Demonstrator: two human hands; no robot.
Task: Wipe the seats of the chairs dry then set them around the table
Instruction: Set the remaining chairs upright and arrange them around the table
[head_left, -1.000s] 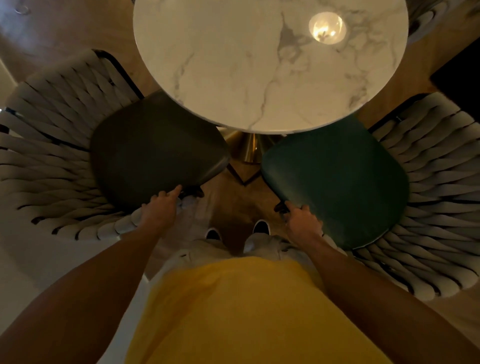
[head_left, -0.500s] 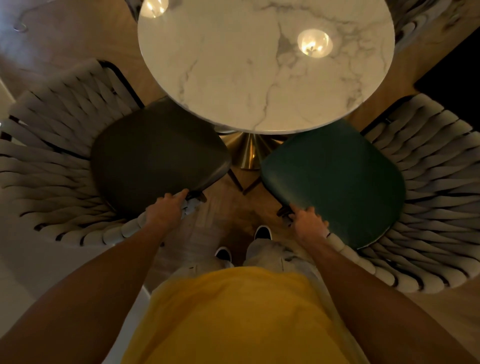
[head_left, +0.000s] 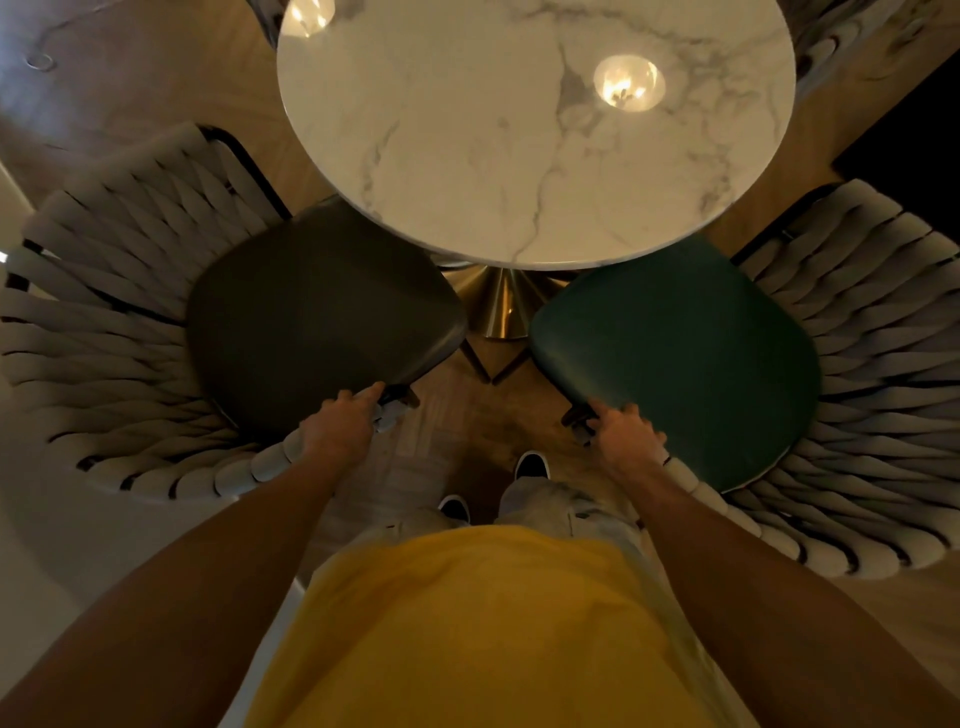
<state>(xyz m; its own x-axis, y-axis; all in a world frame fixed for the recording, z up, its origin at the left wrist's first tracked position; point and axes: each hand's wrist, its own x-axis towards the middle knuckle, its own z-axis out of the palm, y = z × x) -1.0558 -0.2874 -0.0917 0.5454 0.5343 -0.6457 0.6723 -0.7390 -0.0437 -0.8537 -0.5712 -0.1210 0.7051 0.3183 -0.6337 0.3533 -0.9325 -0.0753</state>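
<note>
Two hands grip chair edges, fingers apparently curled: left hand on the dark grey-seated woven chair, right hand on the green-seated woven chair. Both seats partly underlie the round marble table.

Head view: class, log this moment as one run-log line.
left hand: grips dark-seat chair arm | right hand: grips green-seat chair arm | both seats at marble table edge
</note>
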